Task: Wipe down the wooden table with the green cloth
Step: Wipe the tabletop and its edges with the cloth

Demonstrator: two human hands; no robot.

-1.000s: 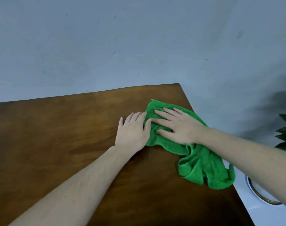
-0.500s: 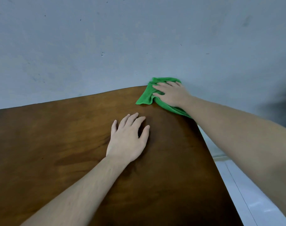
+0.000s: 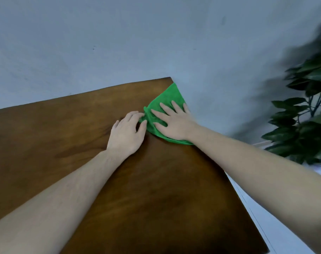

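Observation:
The green cloth lies flat near the far right corner of the brown wooden table, along its right edge. My right hand presses on the cloth with the fingers spread. My left hand rests on the wood just left of it, and its fingertips and thumb touch the cloth's left edge. Part of the cloth is hidden under my right palm.
A pale grey-blue wall rises right behind the table's far edge. A dark leafy plant stands to the right of the table. Light floor shows beyond the table's right edge.
My right hand has drawn the cloth back from the far corner towards me along the right edge. My left hand has shifted right until its fingers meet the cloth.

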